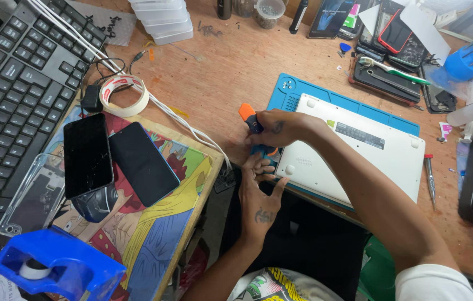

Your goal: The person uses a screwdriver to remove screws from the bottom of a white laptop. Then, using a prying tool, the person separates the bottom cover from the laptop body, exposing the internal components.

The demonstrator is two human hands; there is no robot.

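While my right hand point(278, 129) wraps its fingers tight around a screwdriver point(252, 124) with an orange cap and dark blue grip, I hold the tool upright at the near left corner of a white laptop point(359, 159). That laptop lies upside down, its pale underside facing up, on a blue work mat point(292, 89) that sits on the wooden table point(231, 61). My left hand point(259, 192) comes up from below with its fingers loosely spread, the fingertips touching the laptop's corner and the lower end of the screwdriver; it grips nothing that I can see. To the left, on a mat printed with colourful cartoon figures point(153, 228), two dark phones lie side by side: one with a cracked screen point(86, 153) and one with a blue edge point(143, 163). A roll of white tape point(124, 95) rests just beyond them, beside white cables, and a black keyboard point(19, 89) fills the far left. A clear phone case point(33, 198) sits against the keyboard's near edge, and a blue tape dispenser point(58, 267) stands at the bottom left. Right of the laptop, a second screwdriver with a red collar point(430, 175) lies on the table, well apart from my hands. More phones and tools crowd the far right corner.
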